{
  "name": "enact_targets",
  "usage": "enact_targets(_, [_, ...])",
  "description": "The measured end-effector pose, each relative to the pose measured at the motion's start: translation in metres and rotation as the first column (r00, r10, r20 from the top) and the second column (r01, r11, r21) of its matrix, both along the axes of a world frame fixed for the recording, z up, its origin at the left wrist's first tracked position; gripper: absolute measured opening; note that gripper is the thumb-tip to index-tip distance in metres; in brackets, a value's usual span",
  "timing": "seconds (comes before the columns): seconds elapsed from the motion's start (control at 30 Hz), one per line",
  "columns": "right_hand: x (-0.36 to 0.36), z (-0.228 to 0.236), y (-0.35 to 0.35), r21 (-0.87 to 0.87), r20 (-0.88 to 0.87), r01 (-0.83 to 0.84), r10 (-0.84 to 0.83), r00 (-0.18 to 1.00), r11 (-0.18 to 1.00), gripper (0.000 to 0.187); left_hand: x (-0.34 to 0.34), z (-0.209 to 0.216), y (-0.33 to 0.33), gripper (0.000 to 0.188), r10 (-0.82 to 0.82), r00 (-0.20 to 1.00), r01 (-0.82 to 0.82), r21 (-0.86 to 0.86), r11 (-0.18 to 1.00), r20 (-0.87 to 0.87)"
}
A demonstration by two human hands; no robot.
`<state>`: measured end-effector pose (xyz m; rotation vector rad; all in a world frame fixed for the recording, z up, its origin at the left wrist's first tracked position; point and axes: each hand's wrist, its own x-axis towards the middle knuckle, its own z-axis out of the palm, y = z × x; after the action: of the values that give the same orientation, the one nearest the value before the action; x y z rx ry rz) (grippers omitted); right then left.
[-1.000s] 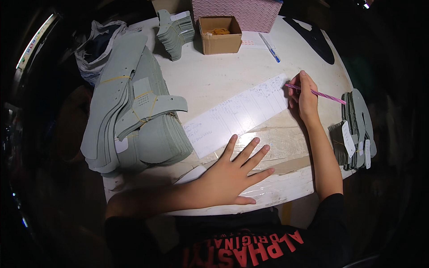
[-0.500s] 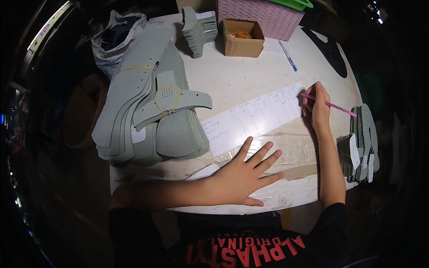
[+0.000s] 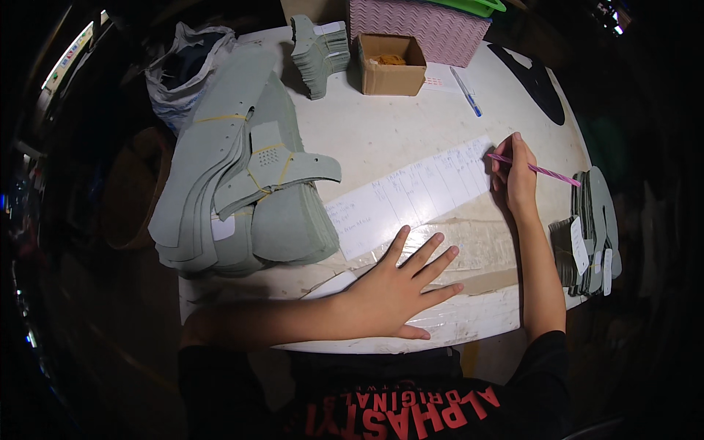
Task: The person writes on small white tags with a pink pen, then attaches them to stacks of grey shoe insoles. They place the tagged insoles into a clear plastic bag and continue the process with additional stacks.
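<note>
Paper [image 3: 418, 194] lies beyond spread left hand [image 3: 391, 295]; right hand [image 3: 518, 178], perhaps touching paper's edge, grips pink pen [image 3: 550, 173].

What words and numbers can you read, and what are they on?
I won't copy words out, but writing shows here:
Black cloth shirt: big red letters.
Long white paper sheet: handwriting, mostly too small or blurred.
White paper tag on grey-green stack: faint marks, unreadable.
Flat white paper beside brown cardboard box: red marks, too small.
</note>
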<state>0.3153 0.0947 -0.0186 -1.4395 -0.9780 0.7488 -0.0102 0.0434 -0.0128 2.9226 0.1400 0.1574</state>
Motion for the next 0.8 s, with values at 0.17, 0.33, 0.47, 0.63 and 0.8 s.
enact_targets(0.17, [-0.003,0.004,-0.001,-0.001,-0.001,0.003,-0.003,1.000,1.000,0.054,0.001,0.000,0.000,0.096,-0.003,1.000,0.002,-0.021,1.000,-0.023])
enact_targets(0.33, [0.000,0.006,-0.002,0.069,-0.068,0.053,-0.048,0.997,0.996,0.052,0.002,0.003,0.001,0.096,-0.004,0.998,0.002,-0.024,1.000,-0.063])
enact_targets(0.47, [0.007,0.008,-0.002,0.106,-0.084,0.133,-0.124,0.989,0.985,0.049,0.002,0.005,0.002,0.094,-0.010,0.995,0.007,-0.025,1.000,-0.097])
enact_targets(0.63, [0.013,0.009,-0.002,0.125,-0.096,0.183,-0.171,0.981,0.975,0.047,0.004,0.007,0.003,0.095,-0.015,0.993,0.013,-0.017,1.000,-0.114])
enact_targets(0.8, [0.004,0.012,-0.005,0.062,-0.030,0.173,-0.171,0.985,0.983,0.038,0.002,0.007,-0.001,0.096,-0.017,0.992,0.016,-0.009,1.000,-0.126])
